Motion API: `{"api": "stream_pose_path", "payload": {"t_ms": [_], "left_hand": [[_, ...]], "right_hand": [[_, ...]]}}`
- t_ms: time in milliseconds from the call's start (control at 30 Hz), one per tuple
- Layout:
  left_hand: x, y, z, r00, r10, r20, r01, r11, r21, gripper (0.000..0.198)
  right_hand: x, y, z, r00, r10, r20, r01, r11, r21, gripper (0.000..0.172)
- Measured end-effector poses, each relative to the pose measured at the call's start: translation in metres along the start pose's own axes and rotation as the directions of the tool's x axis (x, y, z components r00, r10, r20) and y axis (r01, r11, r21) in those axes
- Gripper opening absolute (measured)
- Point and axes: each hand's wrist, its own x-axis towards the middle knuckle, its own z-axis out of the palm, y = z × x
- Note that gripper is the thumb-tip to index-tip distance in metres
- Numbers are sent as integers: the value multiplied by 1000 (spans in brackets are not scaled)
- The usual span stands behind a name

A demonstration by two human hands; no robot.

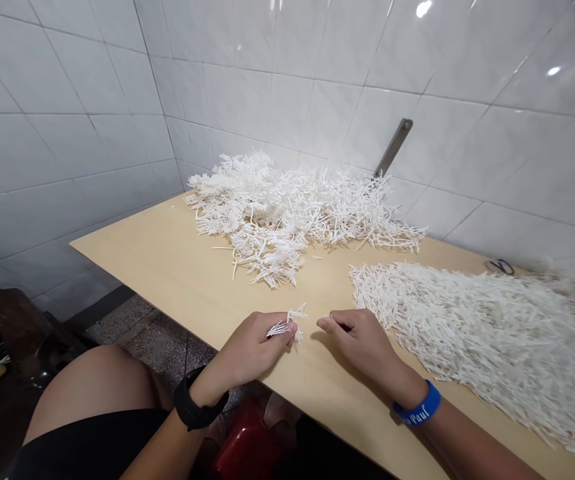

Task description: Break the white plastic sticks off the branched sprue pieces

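Observation:
Between the thumb and fingers of my left hand (252, 348) is a small white branched sprig (278, 328), its thin tips sticking out on several sides. My right hand (364, 341) is a short way to the right, closed in a pinch over the table. What its fingertips hold, if anything, is too small to make out. Beyond both hands lies a loose heap of white branched strands (307, 207). A wide, flatter pile of short white pieces (487, 327) spreads close to my right hand and forearm.
The pale wooden tabletop (142, 237) has its front edge under my forearms. Tiled walls rise behind and to the left. A metal bar (392, 148) leans up behind the heap. A dark loop-shaped object (501, 267) lies near the wall. Something red (247, 443) is below the table edge.

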Motion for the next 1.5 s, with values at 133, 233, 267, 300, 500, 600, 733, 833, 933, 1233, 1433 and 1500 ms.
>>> {"api": "stream_pose_path", "payload": {"t_ms": [133,233,267,300,500,600,733,833,933,1233,1433,1500], "left_hand": [[0,2,2,999,28,36,-30,997,65,41],[0,4,3,998,39,51,-43,995,87,42],[0,4,3,998,34,51,-38,996,79,42],[0,4,4,998,27,49,-30,997,67,42],[-1,0,5,1000,-7,19,7,1000,0,46],[-1,2,3,1000,-4,3,4,1000,0,47],[0,6,2,997,37,67,-41,997,62,45],[0,7,2,993,74,95,-83,992,90,42],[0,7,2,991,79,106,-90,990,110,44],[-2,-1,-2,1000,10,22,-10,1000,-1,43],[-2,0,-2,1000,-10,27,9,999,44,43],[-2,1,-1,999,6,45,-10,996,88,41]], "right_hand": [[-5,-10,7,984,-148,97,138,985,107,46],[-7,-18,13,939,-288,189,264,954,142,35],[-7,-20,15,925,-323,198,298,943,146,34],[-7,-21,16,917,-348,195,323,935,149,35],[-6,-26,12,920,-353,170,318,926,205,33],[-5,-24,11,944,-289,162,251,943,219,37],[-4,-20,16,975,-186,118,150,952,265,44],[-4,-20,18,980,-169,104,138,958,251,44],[-5,-22,17,958,-238,163,185,941,284,32],[-5,-20,5,986,-151,74,127,957,260,38],[4,2,0,998,57,-14,-57,998,16,48],[4,3,-1,998,61,-23,-61,998,-8,52]]}}
